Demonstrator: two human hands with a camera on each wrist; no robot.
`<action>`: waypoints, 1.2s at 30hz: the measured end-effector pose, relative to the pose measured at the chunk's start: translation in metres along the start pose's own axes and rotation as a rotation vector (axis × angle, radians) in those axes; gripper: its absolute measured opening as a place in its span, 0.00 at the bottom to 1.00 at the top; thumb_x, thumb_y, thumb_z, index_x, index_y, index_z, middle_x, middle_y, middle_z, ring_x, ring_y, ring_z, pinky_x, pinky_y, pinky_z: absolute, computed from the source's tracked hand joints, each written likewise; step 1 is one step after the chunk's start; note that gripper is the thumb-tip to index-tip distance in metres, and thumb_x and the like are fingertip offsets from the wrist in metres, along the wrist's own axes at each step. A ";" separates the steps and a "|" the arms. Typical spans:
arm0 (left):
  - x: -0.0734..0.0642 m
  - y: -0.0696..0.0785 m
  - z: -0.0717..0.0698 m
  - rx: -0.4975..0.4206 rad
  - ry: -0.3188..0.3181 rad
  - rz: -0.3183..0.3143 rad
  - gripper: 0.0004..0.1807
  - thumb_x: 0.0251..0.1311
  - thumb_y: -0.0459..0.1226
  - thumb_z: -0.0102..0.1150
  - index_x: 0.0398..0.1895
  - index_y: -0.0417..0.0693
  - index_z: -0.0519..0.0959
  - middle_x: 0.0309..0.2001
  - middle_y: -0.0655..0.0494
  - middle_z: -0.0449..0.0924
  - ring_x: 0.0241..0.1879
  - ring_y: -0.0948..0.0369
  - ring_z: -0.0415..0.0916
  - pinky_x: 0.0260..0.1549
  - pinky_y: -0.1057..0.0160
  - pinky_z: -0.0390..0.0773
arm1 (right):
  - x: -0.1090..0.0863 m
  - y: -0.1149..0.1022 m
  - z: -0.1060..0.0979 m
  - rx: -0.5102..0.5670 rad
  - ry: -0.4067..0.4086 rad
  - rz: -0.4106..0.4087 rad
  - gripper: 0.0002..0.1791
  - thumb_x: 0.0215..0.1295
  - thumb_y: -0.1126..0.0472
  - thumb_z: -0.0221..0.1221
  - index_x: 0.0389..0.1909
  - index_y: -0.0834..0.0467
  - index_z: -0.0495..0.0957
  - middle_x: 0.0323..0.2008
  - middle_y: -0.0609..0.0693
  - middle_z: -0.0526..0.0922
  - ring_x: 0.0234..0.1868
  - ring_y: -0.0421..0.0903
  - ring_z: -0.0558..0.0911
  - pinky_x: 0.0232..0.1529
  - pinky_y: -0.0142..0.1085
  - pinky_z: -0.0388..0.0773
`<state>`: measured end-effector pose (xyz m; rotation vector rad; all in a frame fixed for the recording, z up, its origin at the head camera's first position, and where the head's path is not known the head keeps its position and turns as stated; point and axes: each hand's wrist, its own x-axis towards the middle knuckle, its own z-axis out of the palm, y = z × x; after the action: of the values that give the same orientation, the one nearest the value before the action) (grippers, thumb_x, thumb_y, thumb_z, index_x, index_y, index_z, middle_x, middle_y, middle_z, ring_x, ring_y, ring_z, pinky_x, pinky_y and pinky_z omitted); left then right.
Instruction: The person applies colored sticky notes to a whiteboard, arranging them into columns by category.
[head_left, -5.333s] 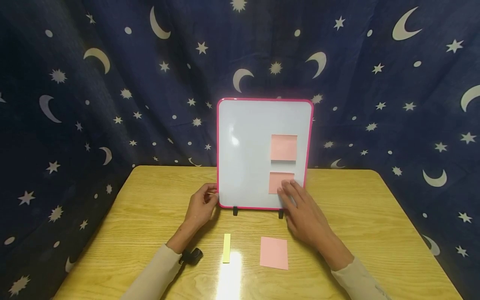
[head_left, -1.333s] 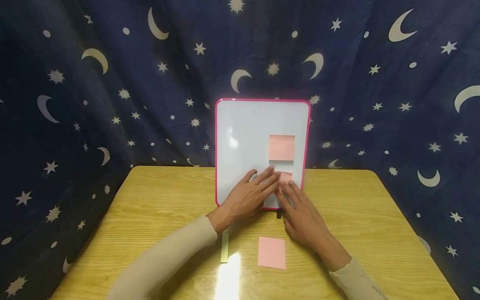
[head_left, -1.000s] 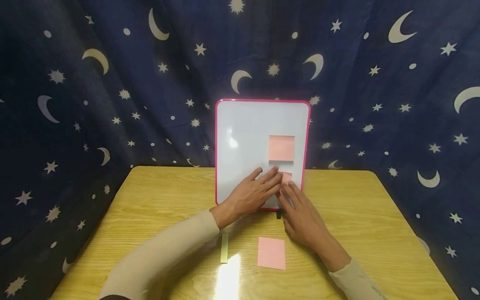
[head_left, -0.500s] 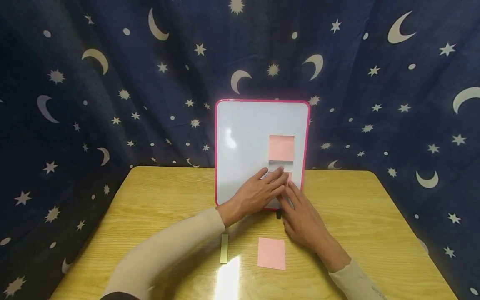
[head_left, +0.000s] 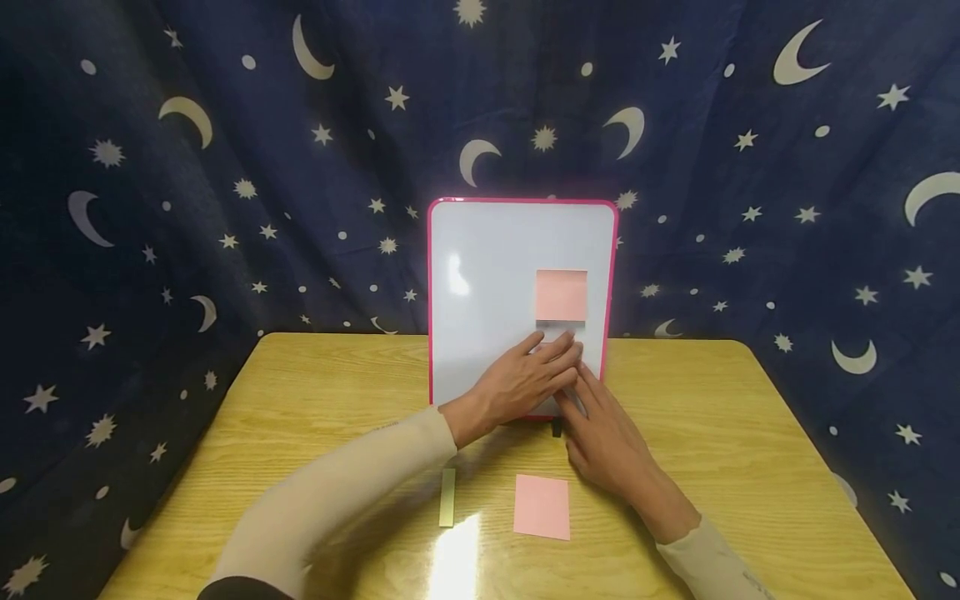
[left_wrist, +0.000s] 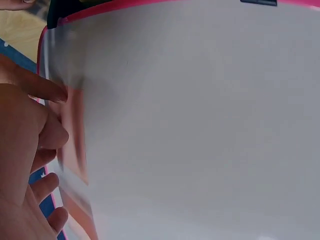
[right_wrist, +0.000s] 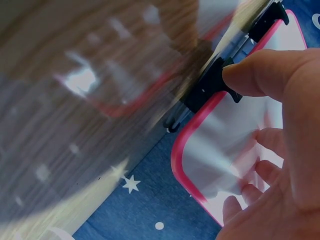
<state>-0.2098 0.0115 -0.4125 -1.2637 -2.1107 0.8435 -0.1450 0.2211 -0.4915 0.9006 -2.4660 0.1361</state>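
Note:
A whiteboard (head_left: pixel 480 317) with a pink frame stands upright on the table. One pink sticky note (head_left: pixel 561 295) is stuck to its right half, its lower edge lifting off the board. Below it, a second pink sticky note (left_wrist: pixel 76 135) is almost wholly covered by the hands in the head view. My left hand (head_left: pixel 525 379) reaches across the board and presses this lower note with extended fingers. My right hand (head_left: pixel 611 437) rests its fingertips at the note's lower right, overlapped by the left fingers. The right thumb lies against a black stand foot (right_wrist: pixel 210 85).
On the table (head_left: pixel 322 400) in front of the board lie a pink square note (head_left: pixel 542 507) and a narrow yellow strip (head_left: pixel 447 497). A dark blue curtain (head_left: pixel 337 167) with moons and stars hangs behind and at both sides.
My left hand has moved from the board's lower left edge onto the lower pink note, then slid rightward across it. My right hand has stayed at the note.

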 end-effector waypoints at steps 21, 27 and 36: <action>-0.008 0.003 0.001 0.038 0.045 -0.043 0.30 0.79 0.46 0.49 0.81 0.56 0.60 0.80 0.56 0.59 0.81 0.56 0.54 0.73 0.53 0.66 | 0.000 0.000 0.002 0.010 0.009 0.003 0.42 0.59 0.61 0.62 0.77 0.67 0.67 0.80 0.66 0.59 0.81 0.68 0.56 0.76 0.60 0.61; -0.011 0.003 0.002 0.033 0.042 -0.062 0.29 0.78 0.47 0.50 0.79 0.57 0.62 0.80 0.57 0.60 0.81 0.56 0.55 0.73 0.53 0.65 | 0.000 0.000 0.003 0.007 -0.004 0.013 0.42 0.61 0.60 0.63 0.77 0.66 0.66 0.80 0.65 0.59 0.81 0.68 0.56 0.77 0.58 0.60; -0.018 0.001 0.003 0.036 0.022 -0.070 0.31 0.76 0.46 0.52 0.79 0.57 0.61 0.80 0.55 0.59 0.81 0.55 0.55 0.73 0.53 0.65 | 0.000 0.000 0.003 -0.003 -0.037 0.027 0.43 0.61 0.59 0.63 0.78 0.66 0.65 0.80 0.66 0.60 0.82 0.67 0.54 0.79 0.57 0.56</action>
<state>-0.2037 -0.0054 -0.4175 -1.1688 -2.1006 0.8294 -0.1464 0.2198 -0.4942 0.8766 -2.5128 0.1258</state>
